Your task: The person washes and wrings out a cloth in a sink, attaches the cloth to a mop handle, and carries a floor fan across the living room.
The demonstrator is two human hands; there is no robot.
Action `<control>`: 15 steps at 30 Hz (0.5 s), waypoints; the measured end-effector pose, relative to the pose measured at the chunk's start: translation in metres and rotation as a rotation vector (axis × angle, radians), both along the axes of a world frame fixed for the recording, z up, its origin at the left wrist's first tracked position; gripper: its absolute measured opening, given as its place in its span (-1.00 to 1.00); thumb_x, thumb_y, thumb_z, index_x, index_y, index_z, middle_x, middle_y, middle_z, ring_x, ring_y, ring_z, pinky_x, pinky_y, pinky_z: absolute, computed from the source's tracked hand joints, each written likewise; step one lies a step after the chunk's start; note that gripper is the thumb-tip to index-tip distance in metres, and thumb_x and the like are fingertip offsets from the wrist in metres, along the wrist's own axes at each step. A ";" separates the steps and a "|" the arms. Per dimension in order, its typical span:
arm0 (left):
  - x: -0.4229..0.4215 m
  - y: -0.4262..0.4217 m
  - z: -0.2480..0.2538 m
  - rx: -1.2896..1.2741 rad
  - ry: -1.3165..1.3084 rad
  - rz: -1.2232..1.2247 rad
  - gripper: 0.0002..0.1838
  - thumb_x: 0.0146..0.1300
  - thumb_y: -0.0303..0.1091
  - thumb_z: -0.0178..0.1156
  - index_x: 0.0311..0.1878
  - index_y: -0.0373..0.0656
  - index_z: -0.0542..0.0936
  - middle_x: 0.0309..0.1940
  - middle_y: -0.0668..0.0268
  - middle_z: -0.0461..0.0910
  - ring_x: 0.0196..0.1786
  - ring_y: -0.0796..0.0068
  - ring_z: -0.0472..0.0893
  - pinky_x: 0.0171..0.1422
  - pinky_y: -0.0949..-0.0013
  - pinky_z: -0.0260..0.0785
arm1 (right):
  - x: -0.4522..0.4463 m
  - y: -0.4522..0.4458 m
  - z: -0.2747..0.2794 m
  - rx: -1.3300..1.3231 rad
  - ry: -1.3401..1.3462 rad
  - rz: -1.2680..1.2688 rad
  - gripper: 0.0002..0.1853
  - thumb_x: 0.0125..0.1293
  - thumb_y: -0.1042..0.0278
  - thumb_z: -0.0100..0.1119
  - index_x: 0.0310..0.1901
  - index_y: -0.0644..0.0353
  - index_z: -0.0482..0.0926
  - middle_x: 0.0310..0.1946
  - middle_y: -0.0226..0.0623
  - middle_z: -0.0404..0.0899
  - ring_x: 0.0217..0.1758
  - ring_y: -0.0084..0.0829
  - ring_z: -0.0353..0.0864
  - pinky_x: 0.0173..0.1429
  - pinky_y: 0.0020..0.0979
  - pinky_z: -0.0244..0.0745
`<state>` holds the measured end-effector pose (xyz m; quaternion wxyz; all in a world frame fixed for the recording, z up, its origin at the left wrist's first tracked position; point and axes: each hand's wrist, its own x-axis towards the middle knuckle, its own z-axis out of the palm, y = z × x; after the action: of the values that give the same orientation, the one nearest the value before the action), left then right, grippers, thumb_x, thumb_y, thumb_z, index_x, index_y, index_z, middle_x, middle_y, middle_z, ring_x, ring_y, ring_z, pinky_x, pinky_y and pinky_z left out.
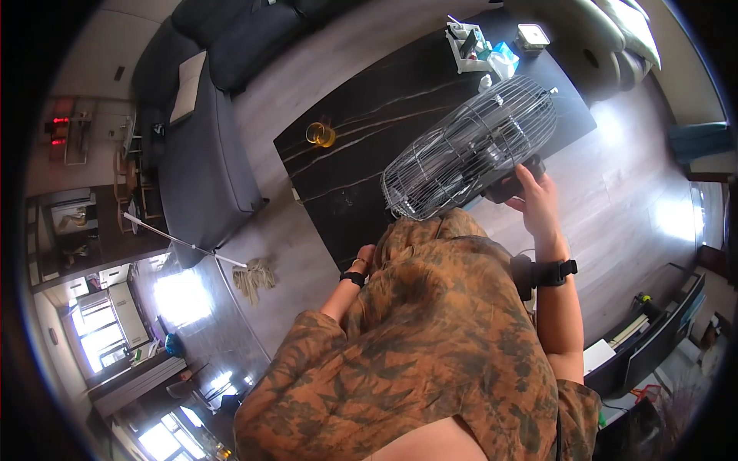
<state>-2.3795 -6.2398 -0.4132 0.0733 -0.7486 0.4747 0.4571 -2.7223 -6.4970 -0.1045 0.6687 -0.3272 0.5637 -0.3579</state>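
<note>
A fan (469, 146) with a silvery round wire cage stands in front of me at the near edge of the dark table (361, 107), its cage seen edge-on. My right hand (538, 201) grips the black housing behind the cage, thumb and fingers bent round it. Low beside my clothing, my left hand (367, 255) is near the table's edge. Its fingers are mostly hidden by the brown patterned cloth, so what they touch does not show. Both wrists wear black bands.
On the table are a glass of yellow liquid (320, 135), a white organizer (467, 48), a tissue pack (504, 60) and a lidded container (532, 37). A grey sofa (201, 157) and a mop (254, 278) are at left; shelving (642, 338) is at right.
</note>
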 end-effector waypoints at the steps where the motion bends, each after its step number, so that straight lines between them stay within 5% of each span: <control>1: -0.001 0.001 0.002 -0.056 0.001 0.071 -0.71 0.14 -0.20 -0.06 -0.25 -0.16 0.55 -0.31 0.12 0.55 -0.22 0.15 0.52 -0.16 0.22 0.32 | 0.001 -0.001 0.000 -0.009 -0.002 -0.006 -0.75 0.18 0.18 0.03 -0.27 0.21 0.42 -0.48 -0.35 0.54 -0.50 -0.58 0.54 -0.52 -0.60 0.44; 6: -0.016 0.006 0.043 -0.238 0.130 0.416 -0.69 0.14 -0.16 -0.06 -0.33 -0.18 0.57 -0.42 0.18 0.56 -0.34 0.23 0.53 -0.28 0.21 0.31 | -0.001 0.000 -0.004 0.002 -0.017 0.008 -0.74 0.17 0.17 0.04 -0.28 0.20 0.42 -0.47 -0.34 0.54 -0.49 -0.56 0.55 -0.50 -0.58 0.44; 9: -0.019 0.005 0.050 -0.073 0.153 0.596 -0.53 0.12 0.03 -0.06 -0.32 -0.25 0.57 -0.42 0.01 0.54 -0.28 0.13 0.54 -0.19 0.26 0.31 | -0.001 0.000 -0.006 0.006 -0.023 0.013 -0.75 0.17 0.17 0.05 -0.27 0.18 0.41 -0.46 -0.34 0.55 -0.47 -0.54 0.56 -0.50 -0.57 0.44; 13: -0.014 0.010 0.050 -0.005 0.301 0.505 -0.25 0.08 0.31 -0.20 -0.13 -0.30 0.52 -0.22 0.01 0.52 -0.09 0.21 0.49 0.00 0.30 0.26 | 0.000 0.001 -0.007 0.009 -0.013 0.007 -0.75 0.17 0.16 0.05 -0.25 0.16 0.42 -0.46 -0.36 0.55 -0.47 -0.55 0.56 -0.50 -0.57 0.44; 15: -0.023 0.001 0.078 0.166 0.503 0.809 -0.12 0.03 0.42 -0.26 -0.04 -0.33 0.47 -0.10 0.02 0.47 0.02 0.24 0.44 0.09 0.31 0.21 | 0.000 0.000 -0.006 0.008 -0.014 0.012 -0.75 0.17 0.16 0.06 -0.24 0.15 0.42 -0.46 -0.36 0.55 -0.47 -0.55 0.57 -0.51 -0.58 0.44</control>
<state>-2.4028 -6.2392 -0.3350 -0.1676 -0.7311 0.1104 0.6521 -2.7222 -6.4968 -0.1102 0.6762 -0.3254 0.5584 -0.3537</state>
